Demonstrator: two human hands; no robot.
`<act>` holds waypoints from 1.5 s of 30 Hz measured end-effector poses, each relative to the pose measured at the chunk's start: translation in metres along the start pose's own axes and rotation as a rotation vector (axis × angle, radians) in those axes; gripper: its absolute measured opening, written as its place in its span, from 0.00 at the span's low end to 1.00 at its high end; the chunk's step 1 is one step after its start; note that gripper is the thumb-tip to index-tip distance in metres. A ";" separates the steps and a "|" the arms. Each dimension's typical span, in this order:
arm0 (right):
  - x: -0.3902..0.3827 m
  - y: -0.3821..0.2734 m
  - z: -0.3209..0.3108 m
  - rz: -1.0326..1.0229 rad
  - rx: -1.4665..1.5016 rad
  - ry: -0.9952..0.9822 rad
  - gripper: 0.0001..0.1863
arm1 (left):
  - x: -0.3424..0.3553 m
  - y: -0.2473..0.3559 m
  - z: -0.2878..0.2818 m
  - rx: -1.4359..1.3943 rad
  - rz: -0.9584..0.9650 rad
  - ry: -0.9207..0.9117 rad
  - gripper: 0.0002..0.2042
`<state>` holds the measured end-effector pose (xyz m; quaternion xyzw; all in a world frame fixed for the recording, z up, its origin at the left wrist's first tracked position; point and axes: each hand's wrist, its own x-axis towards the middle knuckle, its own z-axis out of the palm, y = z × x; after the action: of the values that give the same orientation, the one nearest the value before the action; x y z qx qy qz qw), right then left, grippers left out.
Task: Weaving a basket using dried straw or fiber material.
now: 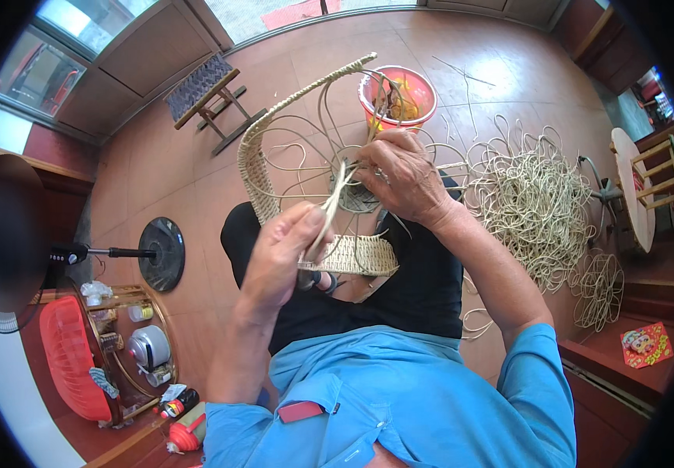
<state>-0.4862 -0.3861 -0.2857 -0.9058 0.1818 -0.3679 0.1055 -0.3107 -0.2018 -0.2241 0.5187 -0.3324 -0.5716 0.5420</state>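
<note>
A half-woven basket-like piece (255, 168) of pale straw cord on a curved wire frame rests between my knees. Its woven band runs up the left side and along the near edge, while bare wires loop inside it. My left hand (290, 238) pinches pale cord strands (339, 187) that stretch up toward the frame's middle. Just to the right, my right hand (403, 171) has its fingers bent and pressed together at the upper end of those strands, by the wires. Its fingertips partly hide what they grip.
A red bucket (430, 101) stands beyond the frame. Right of my leg lies a big heap of loose cord (528, 203). A small folding stool (208, 86) is at the far left, with a black fan base (161, 253) and a rattan shelf (130, 300) nearer on the left.
</note>
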 end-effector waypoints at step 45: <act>0.007 0.007 0.005 -0.016 0.062 0.004 0.10 | -0.034 0.028 -0.020 -0.347 0.489 -0.041 0.21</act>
<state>-0.4797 -0.3950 -0.2871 -0.9028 0.1635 -0.3760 0.1300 -0.2880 -0.1710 -0.1952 0.3114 -0.3557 -0.4828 0.7372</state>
